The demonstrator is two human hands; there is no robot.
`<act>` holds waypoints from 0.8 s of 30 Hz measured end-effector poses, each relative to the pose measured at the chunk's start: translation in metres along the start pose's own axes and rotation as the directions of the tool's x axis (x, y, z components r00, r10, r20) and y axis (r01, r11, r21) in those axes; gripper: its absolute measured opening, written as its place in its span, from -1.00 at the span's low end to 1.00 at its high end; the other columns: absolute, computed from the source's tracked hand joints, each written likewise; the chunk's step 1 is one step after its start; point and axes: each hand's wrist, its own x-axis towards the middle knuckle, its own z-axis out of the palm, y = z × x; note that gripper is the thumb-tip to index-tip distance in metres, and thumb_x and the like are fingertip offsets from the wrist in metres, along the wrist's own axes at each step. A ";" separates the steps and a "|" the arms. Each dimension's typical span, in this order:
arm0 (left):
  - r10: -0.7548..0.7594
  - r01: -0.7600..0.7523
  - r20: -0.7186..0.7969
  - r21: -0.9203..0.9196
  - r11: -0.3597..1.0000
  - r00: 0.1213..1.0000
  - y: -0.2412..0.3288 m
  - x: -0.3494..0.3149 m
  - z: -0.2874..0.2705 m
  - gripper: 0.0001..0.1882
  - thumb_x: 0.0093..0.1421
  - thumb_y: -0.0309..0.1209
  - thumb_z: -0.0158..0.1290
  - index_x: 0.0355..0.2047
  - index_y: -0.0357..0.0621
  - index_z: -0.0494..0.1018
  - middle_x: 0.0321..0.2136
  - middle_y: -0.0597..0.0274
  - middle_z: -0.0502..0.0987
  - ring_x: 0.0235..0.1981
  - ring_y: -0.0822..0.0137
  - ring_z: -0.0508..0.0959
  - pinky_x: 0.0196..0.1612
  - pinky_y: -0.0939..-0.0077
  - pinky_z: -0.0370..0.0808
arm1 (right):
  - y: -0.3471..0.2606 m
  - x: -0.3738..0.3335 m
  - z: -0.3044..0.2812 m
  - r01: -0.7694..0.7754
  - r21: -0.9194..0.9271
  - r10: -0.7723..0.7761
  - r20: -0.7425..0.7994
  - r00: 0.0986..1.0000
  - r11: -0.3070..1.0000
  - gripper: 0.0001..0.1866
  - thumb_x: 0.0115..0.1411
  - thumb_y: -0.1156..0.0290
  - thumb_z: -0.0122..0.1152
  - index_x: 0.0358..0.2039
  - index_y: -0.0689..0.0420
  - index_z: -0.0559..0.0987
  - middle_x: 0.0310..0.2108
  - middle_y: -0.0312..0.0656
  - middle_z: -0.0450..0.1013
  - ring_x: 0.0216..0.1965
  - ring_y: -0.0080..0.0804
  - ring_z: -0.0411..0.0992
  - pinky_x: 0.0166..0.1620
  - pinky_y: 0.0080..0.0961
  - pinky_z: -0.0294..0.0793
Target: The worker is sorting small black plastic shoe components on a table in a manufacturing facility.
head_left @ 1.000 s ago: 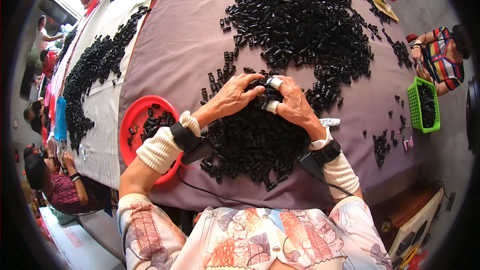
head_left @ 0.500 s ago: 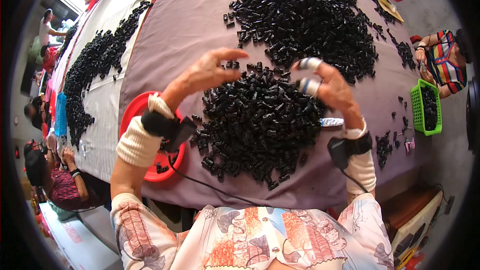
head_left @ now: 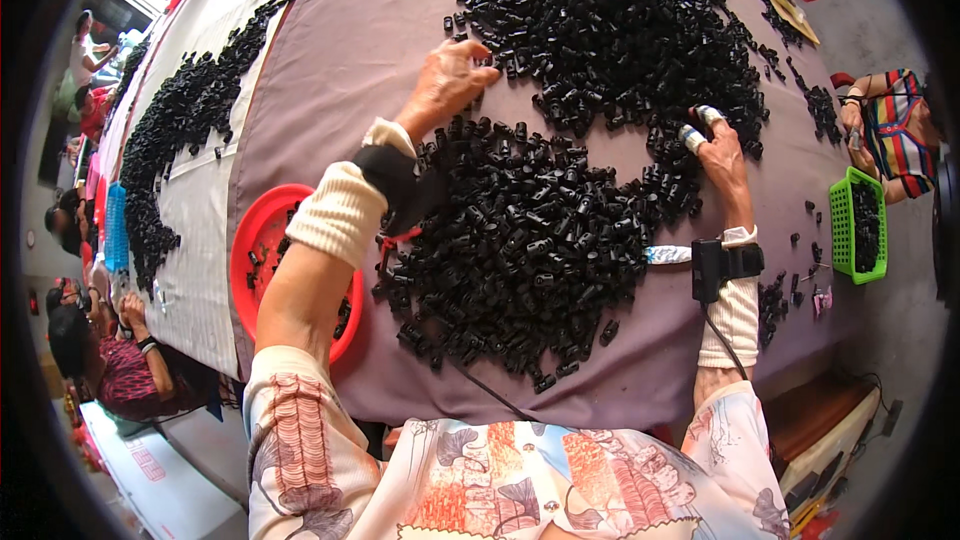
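Note:
A heap of small black plastic cylindrical parts (head_left: pixel 520 240) lies on the mauve cloth before me. Beyond it spreads a larger heap of the same parts (head_left: pixel 610 30). My left hand (head_left: pixel 450 80) reaches past the near heap to the left edge of the far one; its fingers are curved with a gap between thumb and forefinger, and nothing shows in it. At the right, my right hand (head_left: pixel 720 152) rests its taped fingers against parts that link both heaps, fingers stretched out. Both wrists carry strapped black devices with cables.
A red basin (head_left: pixel 240 285) holding a few parts sits under my left forearm. A blue-white packet (head_left: pixel 668 255) lies beside my right wrist device. A green basket (head_left: pixel 838 230) of parts stands far right near a person in striped clothes. Other people work along a white-covered table (head_left: pixel 215 240) on the left.
My left hand has moved farther forward to the far heap. The right hand has swung right and away from the near heap's top, and parts now lie spread toward it.

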 end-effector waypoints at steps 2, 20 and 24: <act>0.101 -0.089 0.069 -0.151 0.984 0.993 0.020 -0.007 0.015 -0.79 -0.03 -0.33 0.18 -0.37 -0.12 0.56 -0.39 0.10 0.46 -0.31 0.26 0.48 -0.23 0.44 0.44 | -0.001 0.000 0.004 0.048 -0.111 -0.045 0.031 0.999 0.993 -0.57 0.01 0.22 0.22 -0.12 0.16 0.49 -0.15 -0.03 0.42 -0.09 -0.05 0.33 0.01 -0.31 0.29; 0.234 -0.225 0.117 -0.082 0.971 0.965 0.032 -0.021 0.053 -0.76 -0.07 -0.39 0.18 -0.33 -0.13 0.53 -0.46 0.19 0.44 -0.40 0.33 0.47 -0.29 0.45 0.44 | -0.008 -0.007 0.021 -0.001 -0.300 -0.030 -0.098 0.995 0.954 -0.49 0.00 0.09 0.19 -0.07 0.09 0.45 -0.07 -0.15 0.31 0.03 -0.13 0.22 0.07 -0.22 0.20; 0.204 -0.199 0.100 -0.057 0.978 0.974 0.034 -0.020 0.057 -0.76 -0.09 -0.39 0.19 -0.34 -0.08 0.53 -0.46 0.18 0.45 -0.38 0.27 0.47 -0.25 0.40 0.43 | -0.009 -0.008 0.021 -0.015 -0.315 -0.016 -0.097 0.995 0.949 -0.48 0.00 0.09 0.19 -0.06 0.08 0.45 -0.06 -0.16 0.31 0.04 -0.15 0.22 0.07 -0.22 0.19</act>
